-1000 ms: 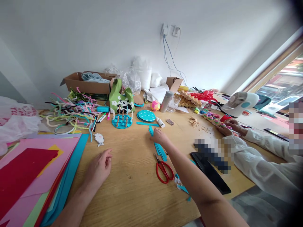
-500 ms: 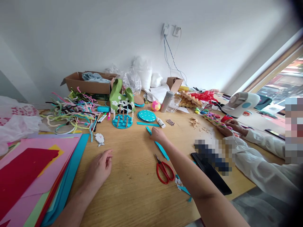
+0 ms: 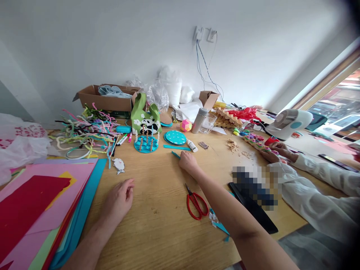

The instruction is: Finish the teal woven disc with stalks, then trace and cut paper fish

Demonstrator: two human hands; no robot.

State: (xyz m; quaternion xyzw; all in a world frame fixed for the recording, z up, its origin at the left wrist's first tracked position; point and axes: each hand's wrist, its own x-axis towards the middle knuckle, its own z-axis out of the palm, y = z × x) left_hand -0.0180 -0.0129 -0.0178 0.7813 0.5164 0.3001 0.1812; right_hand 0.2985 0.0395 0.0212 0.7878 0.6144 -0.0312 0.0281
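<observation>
My right hand [image 3: 188, 162] reaches forward over the table with its fingers closed on a blue paper strip [image 3: 175, 154]. One end of that strip sticks out left of the fingers; the rest is hidden by the hand and forearm. A second blue strip [image 3: 176, 147] lies just beyond. My left hand [image 3: 120, 195] rests on the wood, loosely curved with thumb and fingers apart, holding nothing. Ahead of it lies a white paper cutout [image 3: 119, 165]. Red-handled scissors [image 3: 197, 205] lie below my right wrist, beside blue paper scraps [image 3: 221, 227].
Coloured paper sheets [image 3: 25, 202] are stacked at left, below pipe cleaners [image 3: 87, 131]. Behind stand a blue disc with twisted posts [image 3: 146, 145], a panda bag [image 3: 144, 118], blue discs [image 3: 174, 137], a glue bottle [image 3: 192, 146] and a flask [image 3: 199, 120]. Another person's hands [image 3: 274, 150] work at right.
The lower length of the blue strip, seen under my right forearm before, no longer shows. My right hand stays near the same spot; my left hand has not moved.
</observation>
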